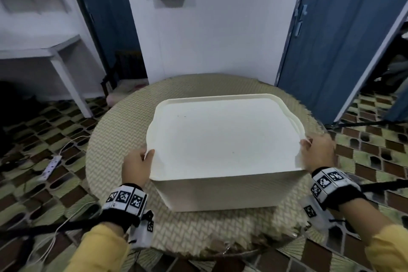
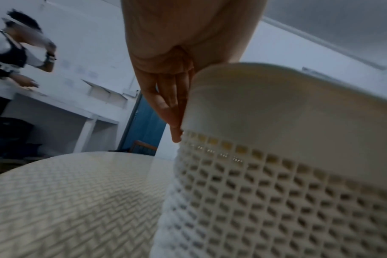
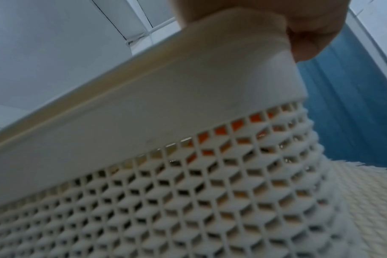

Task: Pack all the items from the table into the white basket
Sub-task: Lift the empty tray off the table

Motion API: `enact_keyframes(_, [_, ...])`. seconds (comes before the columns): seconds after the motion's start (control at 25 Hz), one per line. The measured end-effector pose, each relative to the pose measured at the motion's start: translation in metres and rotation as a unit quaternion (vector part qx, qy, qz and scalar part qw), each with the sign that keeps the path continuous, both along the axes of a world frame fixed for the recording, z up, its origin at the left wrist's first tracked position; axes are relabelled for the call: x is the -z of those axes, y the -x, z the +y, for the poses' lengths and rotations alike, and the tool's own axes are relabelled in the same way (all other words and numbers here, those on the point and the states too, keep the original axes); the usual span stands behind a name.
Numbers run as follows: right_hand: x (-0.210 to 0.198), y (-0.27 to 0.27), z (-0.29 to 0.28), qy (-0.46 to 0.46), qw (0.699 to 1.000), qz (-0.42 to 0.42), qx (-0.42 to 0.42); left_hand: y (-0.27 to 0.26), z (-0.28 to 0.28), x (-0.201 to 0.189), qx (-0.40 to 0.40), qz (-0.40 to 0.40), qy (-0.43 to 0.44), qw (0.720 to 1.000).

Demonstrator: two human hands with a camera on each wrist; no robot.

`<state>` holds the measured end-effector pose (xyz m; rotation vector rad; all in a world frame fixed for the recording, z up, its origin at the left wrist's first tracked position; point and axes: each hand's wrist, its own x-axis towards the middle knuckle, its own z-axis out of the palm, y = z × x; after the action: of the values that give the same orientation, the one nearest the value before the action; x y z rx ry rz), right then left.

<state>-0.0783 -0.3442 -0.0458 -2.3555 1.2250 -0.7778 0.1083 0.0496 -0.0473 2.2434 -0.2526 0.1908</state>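
Head view: the basket [image 1: 217, 192] sits in the middle of the round woven table [image 1: 110, 139], and a flat white lid [image 1: 220, 137] with rounded corners covers its top. The lid is plain and pale cream, with a raised rim along its far edge. The left hand [image 1: 138, 165] is at the lid's 8 o'clock corner, thumb on top of the edge and fingers hidden beneath, so it's clamped on the lid's edge. The right hand [image 1: 318, 152] is at 4 o'clock, fingertips hooked over that edge, pinching it the same way. Both wrists wear black bands with square markers, above yellow sleeves. At 9 o'clock, off the table, a white power strip [image 1: 51, 165] lies on the patterned floor.

Left wrist view: the basket [image 2: 287, 174] fills the right side, a smooth solid band up top and a diamond lattice wall below. The fingers [image 2: 170, 97] lie straight and together, pressed flat against the corner of that band. The table [image 2: 77, 200] spreads out at 7 o'clock. At 10 o'clock, another person [image 2: 13, 55] leans over a white counter.

Right wrist view: the basket [image 3: 166, 174] shows the same band and lattice, with something orange glimpsed through the holes. The hand [image 3: 309, 29] at 1 o'clock wraps the top corner.
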Motion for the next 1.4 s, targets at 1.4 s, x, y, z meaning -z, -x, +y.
enact_keyframes(1.4, [0.019,-0.108,-0.025,0.177,0.922,0.018,-0.344,-0.059,-0.114,0.015,0.185,-0.141,-0.122,0.965])
